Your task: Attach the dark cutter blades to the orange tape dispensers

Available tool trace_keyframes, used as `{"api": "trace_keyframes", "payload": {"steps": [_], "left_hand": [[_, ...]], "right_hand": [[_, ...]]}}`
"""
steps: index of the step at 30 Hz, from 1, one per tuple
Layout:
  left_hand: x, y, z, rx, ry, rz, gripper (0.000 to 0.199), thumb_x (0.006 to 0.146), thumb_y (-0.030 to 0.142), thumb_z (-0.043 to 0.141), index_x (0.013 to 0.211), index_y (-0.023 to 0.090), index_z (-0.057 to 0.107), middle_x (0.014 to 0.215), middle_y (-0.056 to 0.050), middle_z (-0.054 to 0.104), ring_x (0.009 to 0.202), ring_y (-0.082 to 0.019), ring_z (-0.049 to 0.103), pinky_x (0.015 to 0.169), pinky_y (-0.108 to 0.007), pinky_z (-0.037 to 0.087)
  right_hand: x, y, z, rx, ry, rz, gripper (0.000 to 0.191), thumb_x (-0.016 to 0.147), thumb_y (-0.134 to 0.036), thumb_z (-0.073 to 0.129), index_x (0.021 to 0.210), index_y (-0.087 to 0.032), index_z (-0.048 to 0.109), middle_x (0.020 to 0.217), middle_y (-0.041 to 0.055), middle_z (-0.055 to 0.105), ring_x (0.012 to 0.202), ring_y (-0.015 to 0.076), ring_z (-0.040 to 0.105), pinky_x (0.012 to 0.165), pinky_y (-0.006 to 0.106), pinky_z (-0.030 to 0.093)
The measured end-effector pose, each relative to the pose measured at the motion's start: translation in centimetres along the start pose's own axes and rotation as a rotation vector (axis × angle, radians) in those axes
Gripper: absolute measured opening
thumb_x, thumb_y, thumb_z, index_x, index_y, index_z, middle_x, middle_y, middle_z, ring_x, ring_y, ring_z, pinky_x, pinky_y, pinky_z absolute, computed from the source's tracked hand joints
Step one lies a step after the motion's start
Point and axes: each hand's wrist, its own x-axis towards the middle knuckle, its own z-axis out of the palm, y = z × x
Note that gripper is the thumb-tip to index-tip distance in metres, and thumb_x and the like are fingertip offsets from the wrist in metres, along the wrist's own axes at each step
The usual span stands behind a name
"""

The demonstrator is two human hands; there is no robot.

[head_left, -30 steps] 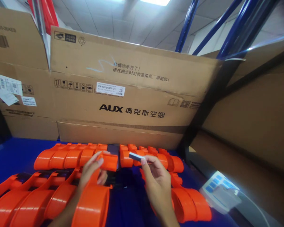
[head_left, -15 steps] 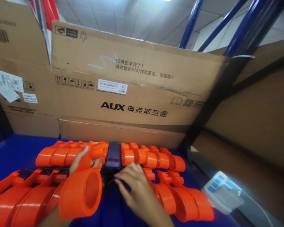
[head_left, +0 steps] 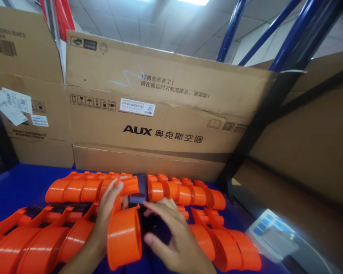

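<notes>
An orange plastic part (head_left: 122, 228) is being gripped by the left hand (head_left: 110, 207). The right hand (head_left: 171, 232), fingers spread and empty, is being rested on the dark tray (head_left: 156, 228), which is flanked by rows of orange parts (head_left: 185, 194) before a cardboard box (head_left: 160, 114).

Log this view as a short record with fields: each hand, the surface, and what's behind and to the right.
left hand: grips an orange plastic part, lifted above the rows
right hand: fingers spread, resting on a dark object on the table
surface: blue table with rows of orange parts
behind: AUX cardboard box
right: white keypad device
</notes>
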Motion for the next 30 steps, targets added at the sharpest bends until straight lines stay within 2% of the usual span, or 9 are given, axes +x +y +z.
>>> {"api": "trace_keyframes", "payload": {"steps": [2, 4, 7, 10, 14, 16, 19, 26, 30], "left_hand": [[-0.7, -0.3, 0.2, 0.064, 0.024, 0.019, 0.035, 0.072, 0.043, 0.085, 0.099, 0.025, 0.070, 0.057, 0.006, 0.061, 0.049, -0.016, 0.060, 0.046, -0.025, 0.048], [-1.1, -0.5, 0.4, 0.133, 0.035, 0.039, 0.041, 0.069, 0.046, 0.087, 0.102, 0.025, 0.072, 0.059, 0.004, 0.062, 0.052, -0.018, 0.061, 0.046, -0.026, 0.048], [-1.2, -0.8, 0.4, 0.215, -0.052, 0.067, 0.044, 0.073, 0.052, 0.084, 0.107, 0.027, 0.074, 0.073, -0.002, 0.071, 0.070, -0.025, 0.071, 0.054, -0.030, 0.054], [-1.1, -1.3, -0.2, 0.271, -0.187, 0.118, 0.047, 0.085, 0.058, 0.072, 0.123, 0.030, 0.071, 0.116, -0.010, 0.075, 0.114, -0.031, 0.069, 0.084, -0.037, 0.059], [-1.4, -1.8, -1.5, 0.506, -0.443, 0.431, 0.073, 0.086, 0.063, 0.068, 0.151, 0.035, 0.050, 0.163, -0.009, 0.041, 0.149, -0.036, 0.038, 0.121, -0.052, 0.033], [-1.5, -1.9, -2.0, 0.700, -0.597, 0.649, 0.088, 0.077, 0.060, 0.079, 0.154, 0.036, 0.045, 0.164, -0.011, 0.038, 0.150, -0.041, 0.034, 0.123, -0.059, 0.025], [-1.7, -1.6, -2.2, 0.877, -0.642, 0.833, 0.096, 0.069, 0.041, 0.091, 0.153, 0.039, 0.044, 0.157, -0.013, 0.046, 0.145, -0.044, 0.040, 0.121, -0.065, 0.028], [-2.6, 2.3, -2.1, 1.295, -0.712, 0.845, 0.099, 0.070, 0.028, 0.090, 0.156, 0.039, 0.042, 0.146, -0.012, 0.058, 0.131, -0.042, 0.056, 0.114, -0.062, 0.040], [-2.6, 5.7, -2.7, 1.369, -0.754, 0.864, 0.084, 0.072, 0.029, 0.088, 0.149, 0.038, 0.055, 0.138, -0.011, 0.067, 0.124, -0.041, 0.061, 0.110, -0.059, 0.045]], "right_hand": [[-0.3, -0.2, -0.3, 0.023, -0.038, -0.019, 0.085, 0.083, -0.064, 0.074, 0.154, -0.026, 0.045, 0.138, 0.0118, 0.064, 0.122, 0.0337, 0.061, 0.105, 0.049, 0.048], [-0.6, -0.6, -0.4, 0.001, -0.080, -0.012, 0.101, 0.076, -0.071, 0.077, 0.158, -0.026, 0.038, 0.150, 0.0141, 0.056, 0.133, 0.0387, 0.055, 0.113, 0.054, 0.042], [-0.7, -1.0, -0.4, -0.014, -0.110, -0.022, 0.093, 0.079, -0.067, 0.077, 0.156, -0.028, 0.041, 0.149, 0.0132, 0.057, 0.136, 0.0395, 0.053, 0.116, 0.055, 0.039], [-0.7, -0.9, 0.0, 0.006, 0.023, -0.056, 0.080, 0.086, -0.057, 0.071, 0.154, -0.027, 0.042, 0.146, 0.0134, 0.059, 0.133, 0.0380, 0.056, 0.113, 0.053, 0.044], [-0.5, 0.1, 0.1, -0.023, 0.250, -0.026, 0.072, 0.090, -0.045, 0.065, 0.154, -0.022, 0.039, 0.144, 0.0165, 0.059, 0.128, 0.0369, 0.060, 0.108, 0.051, 0.049], [-0.5, 0.7, -0.1, -0.032, 0.283, -0.037, 0.071, 0.091, -0.045, 0.064, 0.153, -0.021, 0.039, 0.144, 0.0171, 0.058, 0.128, 0.0365, 0.060, 0.107, 0.050, 0.051], [-0.5, 1.4, -0.4, -0.037, 0.261, -0.096, 0.073, 0.091, -0.049, 0.062, 0.153, -0.020, 0.038, 0.146, 0.0167, 0.056, 0.129, 0.0362, 0.059, 0.107, 0.049, 0.051], [-0.6, 1.1, -0.3, -0.104, 0.139, -0.148, 0.075, 0.092, -0.049, 0.063, 0.156, -0.021, 0.036, 0.150, 0.0159, 0.054, 0.136, 0.0372, 0.054, 0.115, 0.054, 0.041], [-0.5, 0.9, 0.0, -0.117, 0.153, -0.134, 0.070, 0.094, -0.046, 0.061, 0.156, -0.021, 0.039, 0.143, 0.0157, 0.061, 0.130, 0.0357, 0.058, 0.110, 0.051, 0.047]]}}
